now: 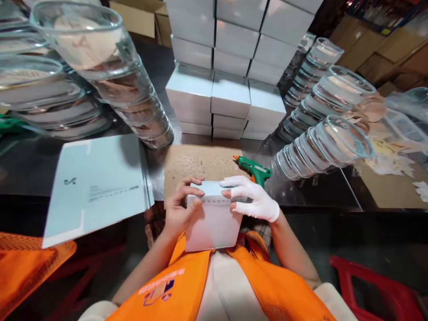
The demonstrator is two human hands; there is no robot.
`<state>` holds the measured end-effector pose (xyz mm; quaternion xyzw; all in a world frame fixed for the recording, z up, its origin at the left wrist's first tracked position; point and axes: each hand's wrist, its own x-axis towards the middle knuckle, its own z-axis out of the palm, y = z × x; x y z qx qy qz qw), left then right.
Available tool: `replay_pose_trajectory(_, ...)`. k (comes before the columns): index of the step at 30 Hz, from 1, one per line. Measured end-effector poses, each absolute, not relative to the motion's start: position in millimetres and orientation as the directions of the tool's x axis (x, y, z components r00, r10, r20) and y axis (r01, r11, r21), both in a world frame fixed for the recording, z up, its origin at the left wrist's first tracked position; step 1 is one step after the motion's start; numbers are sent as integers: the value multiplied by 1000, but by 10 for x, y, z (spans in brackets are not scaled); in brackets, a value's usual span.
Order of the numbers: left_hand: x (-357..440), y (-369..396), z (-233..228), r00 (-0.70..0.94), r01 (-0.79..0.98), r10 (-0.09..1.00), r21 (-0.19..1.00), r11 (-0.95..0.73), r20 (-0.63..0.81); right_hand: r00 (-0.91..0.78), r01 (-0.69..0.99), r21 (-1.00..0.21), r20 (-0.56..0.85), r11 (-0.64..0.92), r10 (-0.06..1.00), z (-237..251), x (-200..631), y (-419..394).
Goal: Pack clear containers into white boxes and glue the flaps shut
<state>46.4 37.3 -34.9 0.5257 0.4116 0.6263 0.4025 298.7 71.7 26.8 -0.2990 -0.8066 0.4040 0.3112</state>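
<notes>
Both hands, left hand (pixel 179 209) bare and right hand (pixel 254 200) gloved, grip clamped on the white box (pixel 214 223).

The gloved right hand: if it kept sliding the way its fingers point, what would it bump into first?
Probably the bare left hand: the right hand points leftward across the white box they both hold, though depth is hard to judge.
</notes>
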Motion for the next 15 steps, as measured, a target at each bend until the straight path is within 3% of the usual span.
replay_pose_trajectory(5,540,351,-329,-117,-52,929,932,-358,350,-520,176,-913,232,369,822,102,2951,623)
replay_pose_trajectory(8,597,356,-343,-167,-79,915,921,-383,366,-173,36,-954,286,296,942,-67,2838,526)
replay_pose_trajectory(11,614,394,-341,-178,-63,915,924,-377,361,61,-61,-951,300,303,952,-254,2763,480)
replay_pose_trajectory(15,605,559,-259,-369,-146,903,946,-289,219,13,-77,-977,197,197,980,-406,2788,360)
